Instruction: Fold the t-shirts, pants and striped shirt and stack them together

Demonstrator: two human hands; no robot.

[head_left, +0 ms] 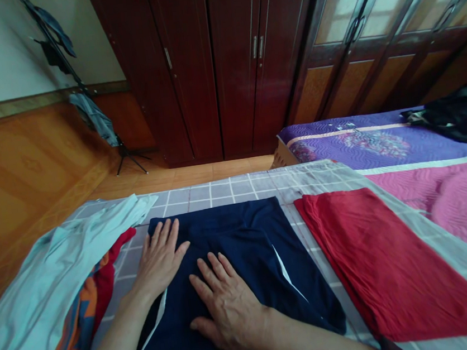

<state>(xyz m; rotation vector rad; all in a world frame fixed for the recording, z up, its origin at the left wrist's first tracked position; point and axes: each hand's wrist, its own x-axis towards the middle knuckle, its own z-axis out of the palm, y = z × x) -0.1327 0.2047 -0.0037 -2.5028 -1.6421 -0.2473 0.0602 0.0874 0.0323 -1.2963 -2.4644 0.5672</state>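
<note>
- From my head view, I see the navy blue fabric garment with thin white side strips (261, 273) spread in the middle of a grey cloth with a white check pattern (194, 203), directly in front of me.
- My left hand (161, 256) rests palm down near the garment's upper left corner, opened wide, its fingers straight and lying close, the thumb angled out over the navy fabric.
- My right hand (232, 313) lies palm down nearer the middle, also wide, with fingers a little spread and thumb out to the left.
- The fabric beneath both hands is mostly flat, with soft creases on the right half.
- Just beside it on the right, I have a bright red, smooth folded cloth (390, 258).
- To the left I see a long pale mint garment (56, 290), partly over an orange and blue patterned fabric (80, 310) and a red piece of cloth (107, 279).
- Beyond, to the right, a black crumpled bundle (463, 115) lies on a purple floral quilted cover (331, 144).
- A dark red-brown wooden wardrobe (214, 76) stands behind.
</note>
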